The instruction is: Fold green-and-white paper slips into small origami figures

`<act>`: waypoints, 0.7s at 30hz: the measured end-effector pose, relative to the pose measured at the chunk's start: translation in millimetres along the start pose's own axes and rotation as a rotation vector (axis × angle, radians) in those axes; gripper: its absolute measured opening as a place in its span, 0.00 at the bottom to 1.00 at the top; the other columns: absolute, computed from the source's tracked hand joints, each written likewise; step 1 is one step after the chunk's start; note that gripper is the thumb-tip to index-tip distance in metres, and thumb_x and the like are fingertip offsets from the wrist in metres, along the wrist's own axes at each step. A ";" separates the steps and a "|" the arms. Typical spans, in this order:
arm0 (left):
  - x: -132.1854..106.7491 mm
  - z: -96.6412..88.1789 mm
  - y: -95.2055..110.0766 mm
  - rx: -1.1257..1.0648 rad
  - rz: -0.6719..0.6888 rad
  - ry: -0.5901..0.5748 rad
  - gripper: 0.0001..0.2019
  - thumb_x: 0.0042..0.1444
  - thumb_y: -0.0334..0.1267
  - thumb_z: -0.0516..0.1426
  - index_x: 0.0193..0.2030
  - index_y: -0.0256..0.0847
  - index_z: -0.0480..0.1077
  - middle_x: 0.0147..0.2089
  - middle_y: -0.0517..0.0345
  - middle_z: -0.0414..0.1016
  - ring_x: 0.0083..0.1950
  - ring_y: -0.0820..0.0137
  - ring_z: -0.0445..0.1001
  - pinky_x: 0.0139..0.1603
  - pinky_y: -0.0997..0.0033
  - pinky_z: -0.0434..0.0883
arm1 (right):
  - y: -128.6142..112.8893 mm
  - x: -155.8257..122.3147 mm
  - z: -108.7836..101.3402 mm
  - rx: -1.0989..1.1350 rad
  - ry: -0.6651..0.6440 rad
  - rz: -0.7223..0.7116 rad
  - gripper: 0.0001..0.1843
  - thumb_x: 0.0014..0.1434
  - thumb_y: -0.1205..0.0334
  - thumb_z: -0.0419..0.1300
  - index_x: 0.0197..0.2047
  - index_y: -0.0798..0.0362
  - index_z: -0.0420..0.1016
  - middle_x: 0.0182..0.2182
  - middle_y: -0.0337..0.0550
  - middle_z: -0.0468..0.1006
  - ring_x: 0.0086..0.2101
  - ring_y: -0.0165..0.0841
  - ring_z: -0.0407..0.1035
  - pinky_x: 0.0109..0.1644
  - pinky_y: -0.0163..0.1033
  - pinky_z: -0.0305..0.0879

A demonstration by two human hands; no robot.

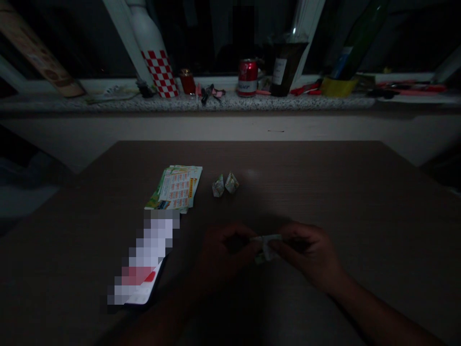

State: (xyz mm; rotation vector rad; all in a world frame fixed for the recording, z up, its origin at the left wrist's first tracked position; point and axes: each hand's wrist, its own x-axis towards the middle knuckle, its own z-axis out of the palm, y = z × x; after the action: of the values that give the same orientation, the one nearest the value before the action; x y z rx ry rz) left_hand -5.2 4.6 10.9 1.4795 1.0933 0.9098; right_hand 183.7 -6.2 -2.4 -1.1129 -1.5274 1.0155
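A small piece of folded paper, pale with a little green, is pinched between my two hands above the table. My left hand grips its left edge between thumb and fingers. On the right edge, the thumb and forefinger of my right hand press the paper. Two small folded paper shapes stand side by side beyond my hands. Farther left lies a stack of printed paper slips with orange print and green corners. Dim light hides the fine folds.
A phone with a lit, partly blurred screen lies left of my hands on the brown table. Along the granite sill behind stand a red can, a checkered white bottle, a dark pouch and a green bottle.
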 end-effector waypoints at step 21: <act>0.2 1.6 -7.1 0.416 0.603 -0.043 0.02 0.51 0.29 0.60 0.31 0.38 0.74 0.30 0.56 0.77 0.32 0.72 0.74 0.34 0.75 0.71 | 0.0 -2.3 -2.3 -0.264 -0.152 -0.451 0.10 0.48 0.76 0.61 0.34 0.54 0.70 0.28 0.43 0.73 0.29 0.33 0.68 0.30 0.37 0.64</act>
State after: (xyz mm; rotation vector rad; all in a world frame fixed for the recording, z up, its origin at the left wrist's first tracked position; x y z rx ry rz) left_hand -4.9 4.7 3.7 2.2347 0.8404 1.0886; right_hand 186.2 -8.3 -2.4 -0.8187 -1.9662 0.6114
